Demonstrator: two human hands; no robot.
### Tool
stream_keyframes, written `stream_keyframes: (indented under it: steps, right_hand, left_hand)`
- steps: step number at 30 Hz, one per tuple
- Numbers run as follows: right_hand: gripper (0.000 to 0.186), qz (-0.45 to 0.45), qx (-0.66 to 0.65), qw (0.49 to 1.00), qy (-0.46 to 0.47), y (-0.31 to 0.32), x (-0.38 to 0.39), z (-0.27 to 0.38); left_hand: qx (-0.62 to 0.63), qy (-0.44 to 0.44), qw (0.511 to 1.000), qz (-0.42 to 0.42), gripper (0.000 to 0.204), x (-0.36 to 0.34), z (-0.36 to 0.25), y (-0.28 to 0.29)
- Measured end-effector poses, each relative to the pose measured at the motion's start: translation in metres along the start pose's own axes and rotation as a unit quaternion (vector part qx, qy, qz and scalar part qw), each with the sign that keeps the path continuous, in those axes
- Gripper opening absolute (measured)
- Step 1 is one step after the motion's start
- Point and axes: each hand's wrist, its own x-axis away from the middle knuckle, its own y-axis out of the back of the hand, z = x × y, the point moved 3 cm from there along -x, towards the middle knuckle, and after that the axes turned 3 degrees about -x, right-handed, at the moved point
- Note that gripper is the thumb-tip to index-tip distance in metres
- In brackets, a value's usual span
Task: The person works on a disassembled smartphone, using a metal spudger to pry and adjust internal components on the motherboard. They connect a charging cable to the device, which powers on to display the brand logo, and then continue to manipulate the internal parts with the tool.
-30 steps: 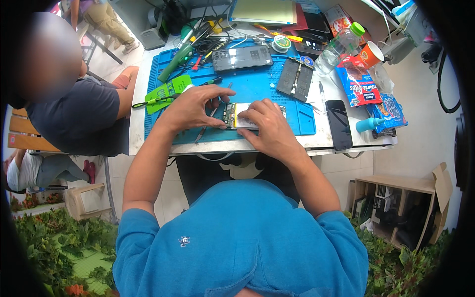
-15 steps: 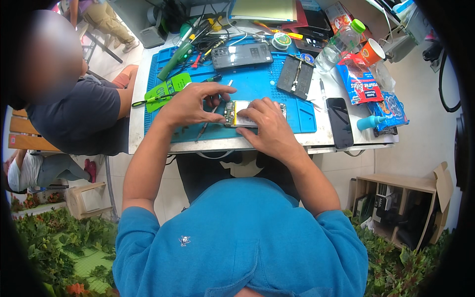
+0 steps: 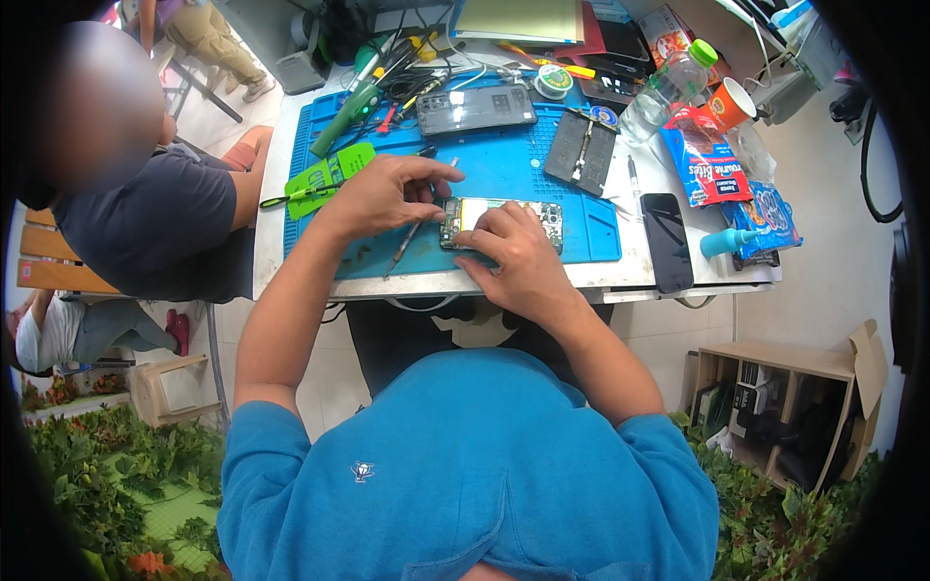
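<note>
An opened phone (image 3: pixel 542 225), with green circuit board and battery exposed, lies on the blue repair mat (image 3: pixel 499 169). My left hand (image 3: pixel 383 198) hovers at its left end, thumb by the corner, index finger curved above, apart from the thumb. My right hand (image 3: pixel 511 266) grips the phone from the front, bent fingers over its left half and thumb at the near edge. A thin metal tool (image 3: pixel 402 250) lies left of the phone. Behind are a grey phone (image 3: pixel 475 111) and a dark panel (image 3: pixel 576 155).
Green tools (image 3: pixel 329 126), cables, a solder spool (image 3: pixel 553 80) and a green card (image 3: pixel 320 179) crowd the desk. At right: black phone (image 3: pixel 666 242), bottle (image 3: pixel 655 111), cup (image 3: pixel 729 102), snack packets (image 3: pixel 702 160), blue dropper bottle (image 3: pixel 727 242). A seated person (image 3: pixel 155 223) is close at left.
My right hand has shifted slightly left and down along the phone. My left thumb has risen a little at the phone's left corner.
</note>
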Motion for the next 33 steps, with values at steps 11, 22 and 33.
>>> stream_keyframes:
  steps: [11, 22, 33]
  right_hand:
    - [0.026, -0.011, 0.008, 1.0, -0.003, 0.001, 0.002, -0.002]
    - [0.024, 0.013, 0.008, 1.0, -0.008, 0.001, 0.001, 0.002]
    - [0.03, 0.025, 0.03, 0.999, 0.001, 0.003, 0.0, 0.005]
  left_hand:
    - [0.036, -0.011, 0.999, 0.001, 0.055, -0.002, 0.008, 0.0]
    - [0.036, -0.023, 0.999, 0.003, 0.054, -0.002, 0.007, 0.001]
    - [-0.067, -0.041, 0.997, 0.026, 0.02, 0.006, -0.004, 0.005]
